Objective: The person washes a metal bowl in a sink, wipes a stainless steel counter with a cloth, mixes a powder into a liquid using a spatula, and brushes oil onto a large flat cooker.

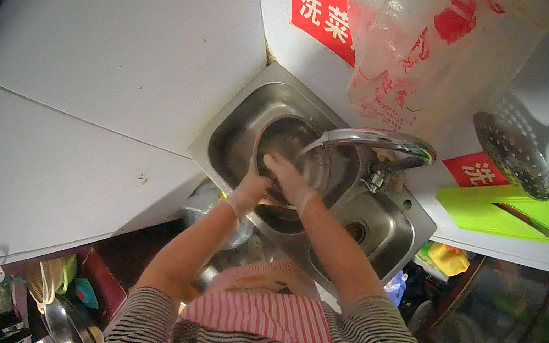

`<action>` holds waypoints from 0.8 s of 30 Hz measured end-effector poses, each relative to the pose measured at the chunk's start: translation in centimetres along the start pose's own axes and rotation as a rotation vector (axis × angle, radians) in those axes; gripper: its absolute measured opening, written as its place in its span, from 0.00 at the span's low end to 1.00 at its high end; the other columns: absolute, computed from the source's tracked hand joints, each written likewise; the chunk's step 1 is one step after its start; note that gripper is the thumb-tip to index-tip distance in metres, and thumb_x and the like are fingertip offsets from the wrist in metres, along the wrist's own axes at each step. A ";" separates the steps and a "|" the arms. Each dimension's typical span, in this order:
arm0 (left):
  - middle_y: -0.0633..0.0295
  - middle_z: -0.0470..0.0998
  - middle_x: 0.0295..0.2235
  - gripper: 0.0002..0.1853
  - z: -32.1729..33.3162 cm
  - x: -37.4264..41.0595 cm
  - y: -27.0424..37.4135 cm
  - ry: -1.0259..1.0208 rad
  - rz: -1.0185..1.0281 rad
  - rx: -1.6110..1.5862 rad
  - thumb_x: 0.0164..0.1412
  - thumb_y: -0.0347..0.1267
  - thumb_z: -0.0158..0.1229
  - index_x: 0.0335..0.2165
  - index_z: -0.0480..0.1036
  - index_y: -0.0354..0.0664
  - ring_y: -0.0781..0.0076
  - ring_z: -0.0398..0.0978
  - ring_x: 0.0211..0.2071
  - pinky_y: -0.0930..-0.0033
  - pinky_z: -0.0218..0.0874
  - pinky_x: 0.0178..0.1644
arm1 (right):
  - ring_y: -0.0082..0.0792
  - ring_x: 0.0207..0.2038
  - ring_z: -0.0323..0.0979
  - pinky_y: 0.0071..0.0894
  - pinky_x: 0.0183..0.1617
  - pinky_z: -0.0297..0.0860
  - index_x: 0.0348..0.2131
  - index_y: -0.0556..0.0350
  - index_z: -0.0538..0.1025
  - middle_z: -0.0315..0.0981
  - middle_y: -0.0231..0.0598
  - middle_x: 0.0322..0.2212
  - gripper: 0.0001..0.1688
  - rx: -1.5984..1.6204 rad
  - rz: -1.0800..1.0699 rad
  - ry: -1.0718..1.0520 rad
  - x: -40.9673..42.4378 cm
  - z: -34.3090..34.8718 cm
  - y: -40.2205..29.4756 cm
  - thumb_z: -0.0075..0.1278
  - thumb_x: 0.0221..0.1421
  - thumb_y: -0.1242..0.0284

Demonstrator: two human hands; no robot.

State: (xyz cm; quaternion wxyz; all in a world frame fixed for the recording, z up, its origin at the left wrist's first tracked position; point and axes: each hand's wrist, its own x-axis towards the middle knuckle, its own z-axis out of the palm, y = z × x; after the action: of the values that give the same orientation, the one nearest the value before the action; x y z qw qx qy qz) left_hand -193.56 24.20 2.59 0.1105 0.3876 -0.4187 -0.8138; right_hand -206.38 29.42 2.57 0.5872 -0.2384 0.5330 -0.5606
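A round metal basin (286,130) sits tilted in the larger bowl of a stainless steel sink (241,107). My left hand (253,189), in a clear thin glove, grips the basin's rim on its near left side. Inside the basin is my right hand (290,178), gloved the same way, its fingers reaching toward the left wall. Whether those fingers hold anything cannot be told, as blur and the hand itself hide them. Water runs into the basin from the curved chrome faucet (376,140) on the right.
Beside the main bowl lies a smaller sink bowl (379,226) with a drain. A plastic bag (432,62) hangs on the back wall. At right are a perforated skimmer (514,155) and a green board (526,211). Below left, a clear plastic bag (205,201) rests against the sink.
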 end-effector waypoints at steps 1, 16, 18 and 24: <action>0.45 0.68 0.50 0.43 -0.3 0.3 0.0 0.052 0.121 0.168 0.54 0.22 0.51 0.64 0.41 0.43 0.48 0.74 0.45 0.54 0.72 0.46 | 0.31 0.52 0.65 0.34 0.55 0.63 0.55 0.52 0.68 0.67 0.34 0.51 0.28 0.180 0.051 -0.007 -1.4 0.7 0.3 0.50 0.57 0.65; 0.42 0.63 0.58 0.32 7.6 -0.2 3.8 -0.074 0.893 1.351 0.60 0.39 0.52 0.57 0.59 0.31 0.43 0.59 0.59 0.47 0.48 0.63 | 0.30 0.50 0.69 0.31 0.56 0.64 0.52 0.61 0.72 0.73 0.34 0.47 0.25 0.086 -0.042 0.159 -7.3 -5.8 1.2 0.51 0.56 0.70; 0.43 0.64 0.57 0.30 7.8 1.5 5.4 -0.079 0.679 1.291 0.62 0.41 0.50 0.56 0.61 0.33 0.45 0.62 0.58 0.49 0.50 0.63 | 0.29 0.50 0.69 0.30 0.56 0.63 0.54 0.61 0.70 0.72 0.34 0.48 0.26 0.081 -0.009 0.058 -7.8 -6.5 2.1 0.52 0.55 0.73; 0.47 0.67 0.55 0.28 0.2 10.1 4.7 -0.244 0.137 0.578 0.64 0.46 0.48 0.55 0.64 0.38 0.53 0.67 0.55 0.58 0.55 0.60 | 0.32 0.51 0.70 0.37 0.58 0.64 0.54 0.59 0.70 0.72 0.34 0.48 0.26 0.352 -0.062 0.011 -9.8 -5.7 -0.4 0.54 0.55 0.75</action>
State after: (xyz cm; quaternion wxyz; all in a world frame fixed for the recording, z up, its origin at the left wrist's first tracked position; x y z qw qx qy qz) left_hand -201.19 16.30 0.81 -0.0005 0.2734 -0.6678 -0.6923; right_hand -209.74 40.06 4.65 0.5993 -0.1451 0.4223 -0.6644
